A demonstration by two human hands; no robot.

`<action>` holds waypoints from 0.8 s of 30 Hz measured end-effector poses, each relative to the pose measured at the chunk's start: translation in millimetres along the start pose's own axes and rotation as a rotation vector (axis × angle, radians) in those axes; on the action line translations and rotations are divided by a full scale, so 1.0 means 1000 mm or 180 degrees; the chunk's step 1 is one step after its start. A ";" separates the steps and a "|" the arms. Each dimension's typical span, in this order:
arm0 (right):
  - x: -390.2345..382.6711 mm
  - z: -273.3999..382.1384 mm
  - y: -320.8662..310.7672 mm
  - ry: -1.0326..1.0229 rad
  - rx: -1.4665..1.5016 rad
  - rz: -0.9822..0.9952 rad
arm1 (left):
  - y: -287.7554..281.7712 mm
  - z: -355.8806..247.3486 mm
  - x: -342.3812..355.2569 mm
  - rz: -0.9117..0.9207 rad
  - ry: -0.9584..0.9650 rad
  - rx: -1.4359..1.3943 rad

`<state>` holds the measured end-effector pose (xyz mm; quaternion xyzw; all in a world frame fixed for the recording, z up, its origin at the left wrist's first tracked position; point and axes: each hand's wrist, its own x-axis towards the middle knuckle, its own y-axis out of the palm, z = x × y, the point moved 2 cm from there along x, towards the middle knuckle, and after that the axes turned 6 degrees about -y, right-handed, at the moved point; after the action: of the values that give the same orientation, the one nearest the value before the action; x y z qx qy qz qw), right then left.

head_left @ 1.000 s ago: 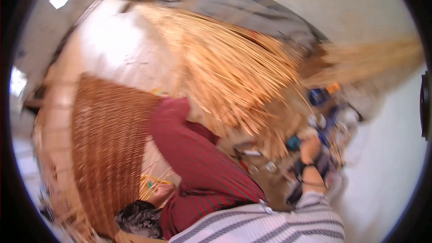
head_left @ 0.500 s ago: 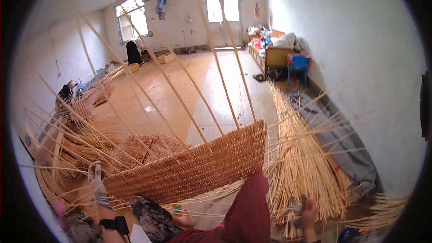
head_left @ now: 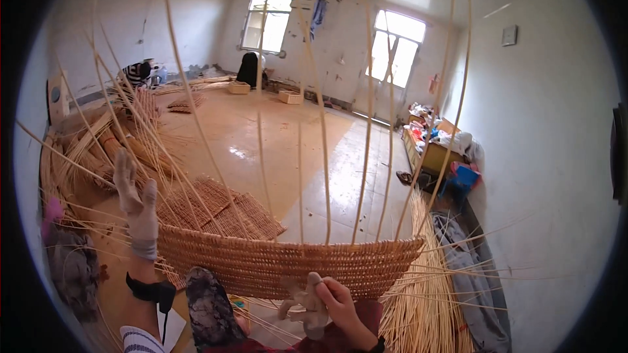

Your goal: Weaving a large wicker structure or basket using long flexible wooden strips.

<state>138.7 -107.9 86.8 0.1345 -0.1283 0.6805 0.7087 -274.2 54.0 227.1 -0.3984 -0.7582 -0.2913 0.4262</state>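
Wicker fills the lower middle of the view: a half-woven tan wicker basket wall (head_left: pixel 288 263) curves from left to right, with long pale upright willow stakes (head_left: pixel 327 157) fanning up out of its top edge. Left hand (head_left: pixel 139 206), in a worn grey glove, is raised with fingers spread open, just off the basket's left end and among the loose rods, gripping nothing. Right hand (head_left: pixel 335 301) sits low, pressed against the near face of the weave, fingers curled shut on a crumpled grey glove (head_left: pixel 302 304). Flat woven brown mats (head_left: pixel 229 209) lie on the floor beyond the basket, and a loose bundle of pale rods (head_left: pixel 425 301) spills at the right.
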 end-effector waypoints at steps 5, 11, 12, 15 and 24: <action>0.021 0.002 0.041 0.0165 0.0061 0.0211 | 0.016 -0.040 -0.041 0.0237 0.0950 0.0694; 0.002 0.017 0.056 0.0149 -0.0260 0.0387 | 0.085 -0.049 -0.088 0.1126 -0.0201 -0.0361; -0.004 0.018 0.055 0.0089 -0.0272 0.0329 | 0.094 -0.048 -0.092 0.1218 -0.0439 -0.0519; -0.016 0.005 0.054 0.0512 0.0147 0.0065 | 0.119 -0.034 -0.099 0.2498 -0.2458 -0.1826; 0.020 -0.002 0.035 0.0111 0.1315 -0.1507 | 0.127 -0.030 -0.067 0.2022 -0.1242 -0.2134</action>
<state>104.8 -87.3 92.7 0.2901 0.0596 0.5105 0.8072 -132.5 72.2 195.4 -0.7717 -0.5297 -0.2948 0.1925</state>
